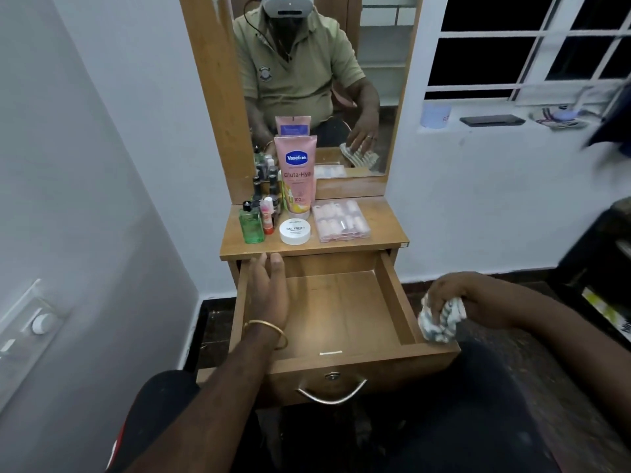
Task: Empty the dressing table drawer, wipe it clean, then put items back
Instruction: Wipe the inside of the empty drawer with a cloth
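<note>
The left hand [269,291], fingers straight, reaches toward eleven o'clock over the bare drawer [341,312]. The desk [382,233] above carries the removed toiletries. At three o'clock, the right hand [450,298] clutches the cloth [440,319]; restocking should begin at the drawer's back.

Gold bangle [273,331] on left wrist; trousers [461,421] look black.

White walls [478,199], dark barred window [532,49]
</note>
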### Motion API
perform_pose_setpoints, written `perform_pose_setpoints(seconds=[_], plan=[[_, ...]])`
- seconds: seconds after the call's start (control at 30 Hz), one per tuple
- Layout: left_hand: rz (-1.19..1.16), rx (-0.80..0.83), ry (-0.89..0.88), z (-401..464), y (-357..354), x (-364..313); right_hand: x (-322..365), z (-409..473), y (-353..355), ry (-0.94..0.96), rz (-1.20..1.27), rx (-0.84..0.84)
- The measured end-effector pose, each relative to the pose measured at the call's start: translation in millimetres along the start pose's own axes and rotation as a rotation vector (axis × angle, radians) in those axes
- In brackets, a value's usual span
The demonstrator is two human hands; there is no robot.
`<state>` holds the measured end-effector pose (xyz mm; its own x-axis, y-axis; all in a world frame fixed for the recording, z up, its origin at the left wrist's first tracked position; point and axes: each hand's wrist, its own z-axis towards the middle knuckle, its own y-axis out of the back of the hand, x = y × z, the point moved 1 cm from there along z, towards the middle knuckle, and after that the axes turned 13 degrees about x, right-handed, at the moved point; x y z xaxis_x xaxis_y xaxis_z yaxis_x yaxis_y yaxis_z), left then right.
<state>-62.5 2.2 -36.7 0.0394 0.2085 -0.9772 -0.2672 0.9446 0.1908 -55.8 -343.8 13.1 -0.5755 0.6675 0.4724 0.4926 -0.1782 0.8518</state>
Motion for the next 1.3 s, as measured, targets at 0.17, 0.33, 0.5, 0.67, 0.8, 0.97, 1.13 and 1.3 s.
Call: perform_pose_setpoints(seconds=[0.17, 0.33, 0.5, 0.67, 0.8, 0.97, 1.13, 1.3], plan=[[0.136, 0.081, 0.026, -1.9, -5.5, 6.1, 1.4, 59.1, -7.1, -0.277, -0.102, -0.268], [0.194, 0.112, 0.088, -4.9, -7.2, 7.2, 11.0, 105.2, -21.4, -0.448, -0.387, -0.276], [0.193, 0.15, 0.093, -6.1, -6.6, 7.6, 14.1, 116.7, -21.4, -0.5, -0.446, -0.227], [0.158, 0.177, 0.103, -2.1, -10.4, 18.8, 29.5, 88.5, -21.3, -0.381, -0.375, -0.042], [0.099, 0.176, 0.139, -8.8, -4.4, 4.1, 42.8, 54.4, -27.8, -0.359, -0.39, 0.123], [0.08, 0.187, 0.147, -8.3, -3.4, 7.9, 62.8, 37.7, -24.4, -0.364, -0.387, 0.366], [0.01, 0.165, 0.123, -9.4, -0.6, 5.1, 57.4, 17.6, -0.6, -0.394, -0.06, 0.398], [-0.208, 0.116, 0.125, -5.5, 4.8, 7.0, 29.7, -15.2, 20.3, -0.423, 0.47, 0.0]])
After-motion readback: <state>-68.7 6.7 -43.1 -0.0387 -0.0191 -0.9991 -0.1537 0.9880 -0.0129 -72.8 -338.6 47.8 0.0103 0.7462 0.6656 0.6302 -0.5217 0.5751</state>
